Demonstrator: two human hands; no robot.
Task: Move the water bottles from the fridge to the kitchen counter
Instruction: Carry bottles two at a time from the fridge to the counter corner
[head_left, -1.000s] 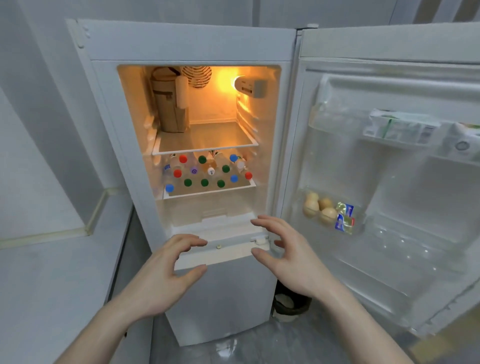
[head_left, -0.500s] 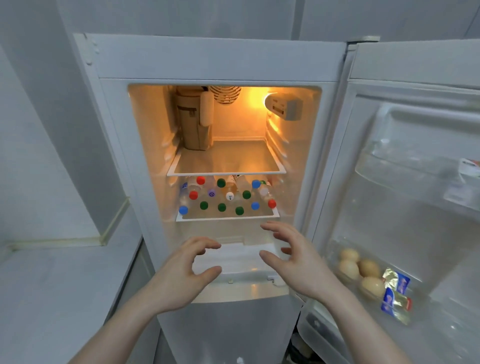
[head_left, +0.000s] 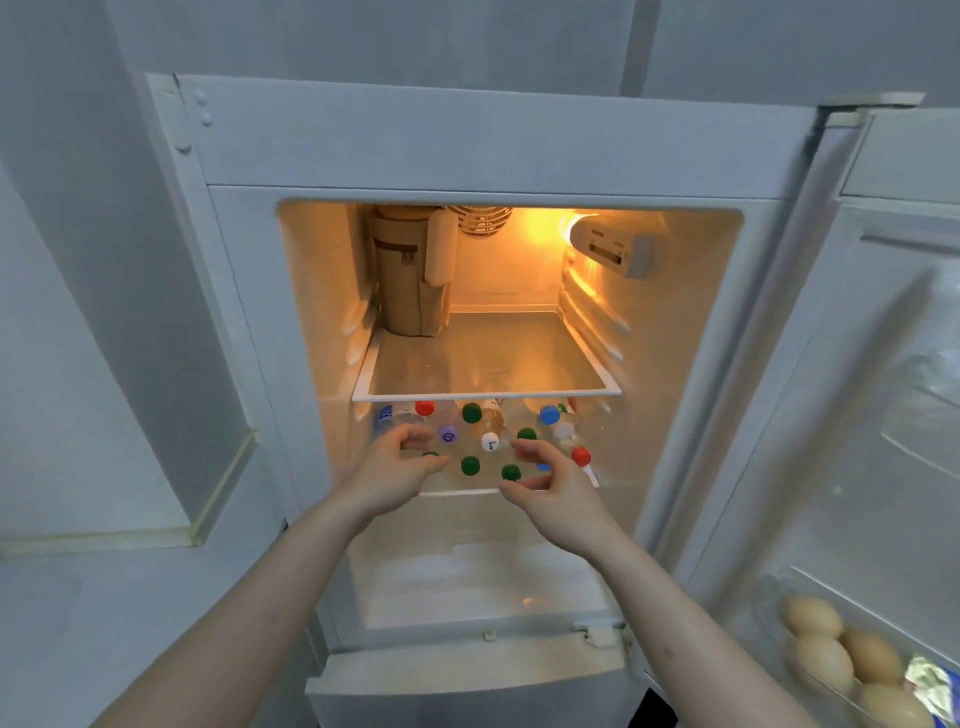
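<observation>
Reaching into the lit fridge (head_left: 467, 140), your left hand (head_left: 387, 475) and right hand (head_left: 558, 491) hover at the front of the lower shelf (head_left: 457, 490), both with fingers loosely curled and spread, grasping nothing yet. The water bottles (head_left: 483, 441) stand packed together on that shelf, seen mostly as caps: a green cap (head_left: 470, 465) and another green cap (head_left: 510, 472) sit between your two hands, a red cap (head_left: 581, 456) just beside your right fingers, a white cap (head_left: 489, 441) and a purple cap (head_left: 448, 434) further back.

The bottles look crowded, so pulling one out at an angle could likely nudge its neighbours and topple them, or roll one off the shelf's front lip. Cold, possibly damp plastic may also slip in a loose hold.

Directly above the caps runs the glass upper shelf (head_left: 488, 358), leaving little headroom: bottles probably need to slide forward before you lift them. A tan pouch (head_left: 410, 280) stands at that shelf's back left. To your right, the open door (head_left: 852, 415) holds eggs (head_left: 831, 649) in a low tray. The grey kitchen counter (head_left: 104, 623) lies to your left, with open room in front of the fridge.
</observation>
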